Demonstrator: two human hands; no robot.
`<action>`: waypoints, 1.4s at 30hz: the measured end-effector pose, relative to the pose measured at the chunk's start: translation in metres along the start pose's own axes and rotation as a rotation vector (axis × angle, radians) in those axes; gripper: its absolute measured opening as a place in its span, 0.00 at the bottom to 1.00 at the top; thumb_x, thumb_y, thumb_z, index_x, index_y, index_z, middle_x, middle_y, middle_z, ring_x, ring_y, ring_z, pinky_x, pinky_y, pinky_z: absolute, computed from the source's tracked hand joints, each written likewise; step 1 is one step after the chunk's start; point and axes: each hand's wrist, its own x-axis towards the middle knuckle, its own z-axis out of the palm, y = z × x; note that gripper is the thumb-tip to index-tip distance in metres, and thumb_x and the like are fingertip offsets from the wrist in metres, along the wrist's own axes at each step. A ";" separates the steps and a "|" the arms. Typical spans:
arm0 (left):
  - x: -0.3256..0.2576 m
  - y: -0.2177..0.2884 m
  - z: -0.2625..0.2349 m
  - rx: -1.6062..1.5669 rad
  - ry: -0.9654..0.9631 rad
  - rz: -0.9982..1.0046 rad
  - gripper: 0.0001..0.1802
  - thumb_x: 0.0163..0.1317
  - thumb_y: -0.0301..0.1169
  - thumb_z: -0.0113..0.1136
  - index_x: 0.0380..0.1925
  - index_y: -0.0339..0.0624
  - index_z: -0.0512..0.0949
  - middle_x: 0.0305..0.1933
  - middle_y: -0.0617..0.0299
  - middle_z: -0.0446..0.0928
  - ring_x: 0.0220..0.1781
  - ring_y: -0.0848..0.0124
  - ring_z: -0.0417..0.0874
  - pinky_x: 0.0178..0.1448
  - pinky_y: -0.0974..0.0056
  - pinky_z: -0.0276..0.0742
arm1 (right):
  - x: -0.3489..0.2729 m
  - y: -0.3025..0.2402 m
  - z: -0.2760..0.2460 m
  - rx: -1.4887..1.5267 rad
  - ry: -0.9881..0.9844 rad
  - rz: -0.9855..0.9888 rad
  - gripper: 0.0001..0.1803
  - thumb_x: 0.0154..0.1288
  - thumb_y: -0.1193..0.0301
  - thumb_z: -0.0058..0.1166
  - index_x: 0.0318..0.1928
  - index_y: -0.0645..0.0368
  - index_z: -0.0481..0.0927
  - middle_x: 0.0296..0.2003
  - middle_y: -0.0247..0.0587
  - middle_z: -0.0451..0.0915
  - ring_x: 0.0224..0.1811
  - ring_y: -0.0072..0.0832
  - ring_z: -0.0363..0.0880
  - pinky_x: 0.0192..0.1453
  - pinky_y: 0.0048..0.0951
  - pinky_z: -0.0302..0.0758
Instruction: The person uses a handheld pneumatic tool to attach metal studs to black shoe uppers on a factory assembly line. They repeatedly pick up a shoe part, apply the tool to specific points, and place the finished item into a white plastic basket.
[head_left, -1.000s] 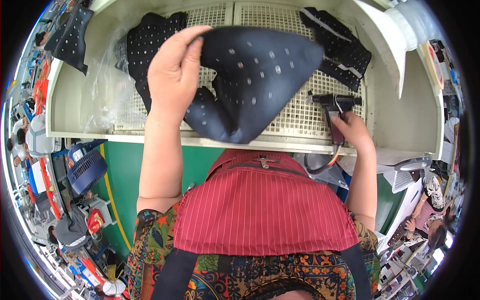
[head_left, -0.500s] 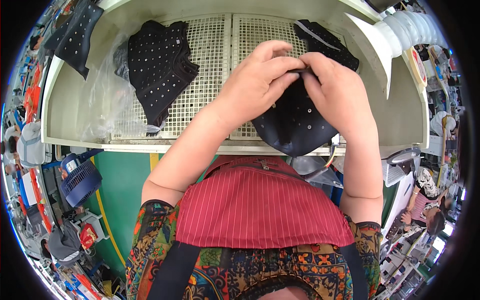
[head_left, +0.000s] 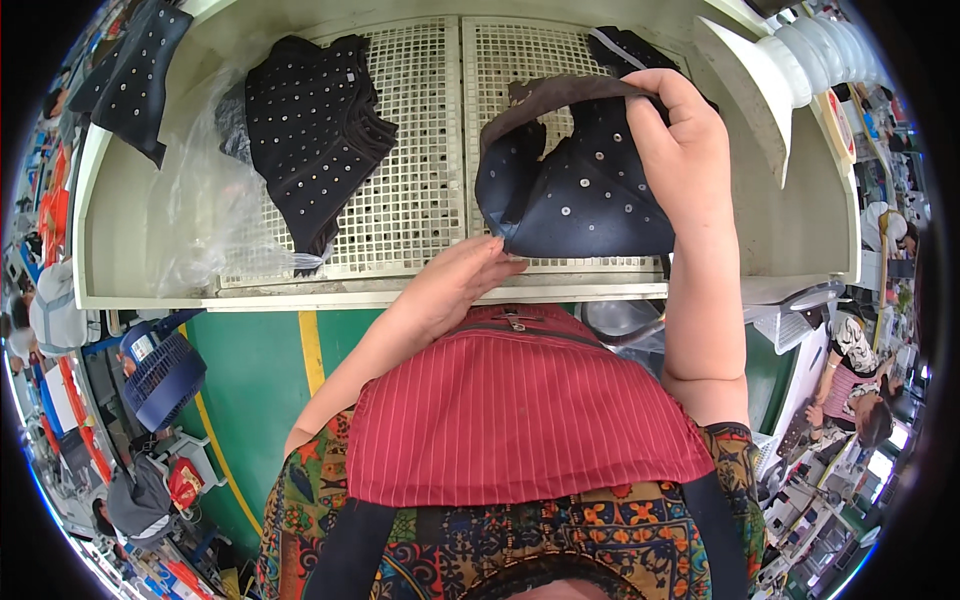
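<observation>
Head view: both hands on a dark studded piece over the grid tabletop

I see the right hand (head_left: pixel 680 150) raised over the white perforated tabletop (head_left: pixel 420 200). Its grip is pressed together on the brown upper edge of a dark studded fabric piece (head_left: pixel 580 190), with the fingers curled over that edge. The piece hangs down from this hand, above the right half of the grid, and it is folded so that a hollow shows on its left side.

The left hand (head_left: pixel 455 285) is lower, at the front edge of the tabletop. Its fingers are stretched and close together, not closed around anything, and the fingertips touch the bottom corner of the same piece.

On the left half of the grid lies a stack of black studded pieces (head_left: pixel 315 120). Just beside it, to the left, is a crumpled clear plastic bag (head_left: pixel 200 210). One more dark piece (head_left: pixel 625 45) lies at the back, behind the right hand.
</observation>
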 end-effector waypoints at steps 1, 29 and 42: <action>0.002 0.000 -0.001 -0.016 0.057 0.058 0.22 0.70 0.40 0.44 0.57 0.36 0.67 0.60 0.54 0.70 0.62 0.63 0.70 0.67 0.60 0.61 | 0.000 0.000 0.001 0.046 0.013 0.007 0.09 0.63 0.74 0.50 0.41 0.61 0.79 0.27 0.28 0.77 0.30 0.14 0.70 0.37 0.17 0.68; 0.116 0.155 -0.008 1.474 0.206 0.253 0.22 0.62 0.36 0.42 0.49 0.36 0.77 0.40 0.60 0.80 0.41 0.73 0.77 0.49 0.68 0.73 | -0.102 0.141 -0.033 -0.777 -0.003 0.274 0.17 0.62 0.62 0.54 0.44 0.62 0.77 0.41 0.51 0.79 0.42 0.46 0.78 0.46 0.43 0.75; 0.139 0.152 0.015 1.569 0.151 0.174 0.19 0.59 0.38 0.42 0.36 0.36 0.77 0.35 0.54 0.80 0.36 0.64 0.79 0.45 0.61 0.73 | -0.115 0.198 -0.040 0.547 -0.194 0.899 0.33 0.55 0.66 0.61 0.59 0.73 0.68 0.53 0.50 0.75 0.56 0.33 0.71 0.61 0.27 0.64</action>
